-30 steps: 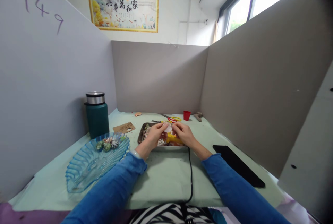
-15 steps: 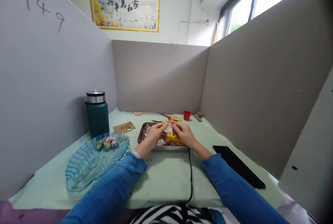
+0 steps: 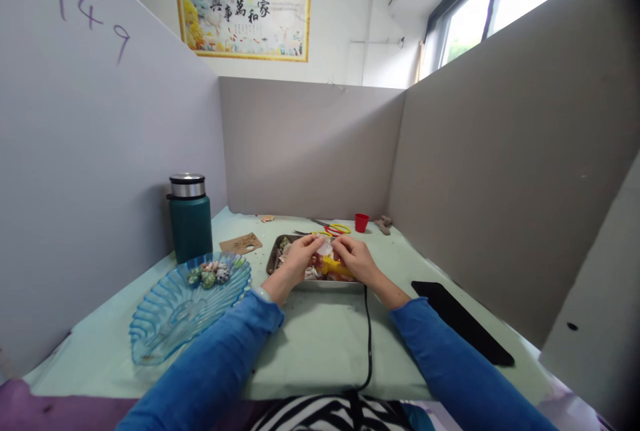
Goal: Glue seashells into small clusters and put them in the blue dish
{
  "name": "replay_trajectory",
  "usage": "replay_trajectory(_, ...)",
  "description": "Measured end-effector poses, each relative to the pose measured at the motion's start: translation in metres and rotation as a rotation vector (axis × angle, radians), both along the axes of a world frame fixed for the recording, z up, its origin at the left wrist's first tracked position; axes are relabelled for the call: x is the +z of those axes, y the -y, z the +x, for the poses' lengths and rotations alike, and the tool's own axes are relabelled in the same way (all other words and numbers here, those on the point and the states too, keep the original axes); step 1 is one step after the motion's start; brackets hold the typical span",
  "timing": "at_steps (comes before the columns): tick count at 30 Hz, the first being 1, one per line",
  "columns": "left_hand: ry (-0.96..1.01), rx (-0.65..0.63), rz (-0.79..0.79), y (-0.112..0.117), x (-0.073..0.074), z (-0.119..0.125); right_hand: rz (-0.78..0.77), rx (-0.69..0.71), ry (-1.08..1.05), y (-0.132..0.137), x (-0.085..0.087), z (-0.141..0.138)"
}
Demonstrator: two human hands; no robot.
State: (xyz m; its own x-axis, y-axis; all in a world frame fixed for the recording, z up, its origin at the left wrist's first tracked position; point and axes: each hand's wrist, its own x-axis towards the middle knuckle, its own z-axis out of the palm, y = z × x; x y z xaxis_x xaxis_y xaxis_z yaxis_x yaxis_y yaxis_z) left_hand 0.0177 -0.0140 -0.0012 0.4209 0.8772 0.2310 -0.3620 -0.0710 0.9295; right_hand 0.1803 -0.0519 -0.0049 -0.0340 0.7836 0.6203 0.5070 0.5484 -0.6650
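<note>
My left hand (image 3: 296,262) and my right hand (image 3: 353,259) meet over a metal tray (image 3: 274,254) of mixed shells and small pieces. Both pinch a small pale piece (image 3: 325,245) between their fingertips, just above the tray. A yellow tool (image 3: 334,268) with a black cord (image 3: 369,331) lies in the tray under my right hand. My blue sleeves run back toward the table's near edge.
A blue glass shell-shaped dish (image 3: 185,304) with several small shells sits at the left. A green flask (image 3: 189,218) stands behind it, beside a brown card (image 3: 241,243). Scissors (image 3: 331,227), a red cup (image 3: 361,222) and a black mat (image 3: 463,321) lie to the right. Partition walls enclose the table.
The hands stay together over the tray, still pinching the pale piece; only the view has shifted slightly.
</note>
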Motion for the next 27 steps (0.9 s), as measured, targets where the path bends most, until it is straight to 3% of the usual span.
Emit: replay_trajectory(27, -0.07, -0.005, -0.018, -0.0012, -0.002, 0.0012, 0.016, -0.031, 0.038, 0.0001, -0.0008, 0.0011)
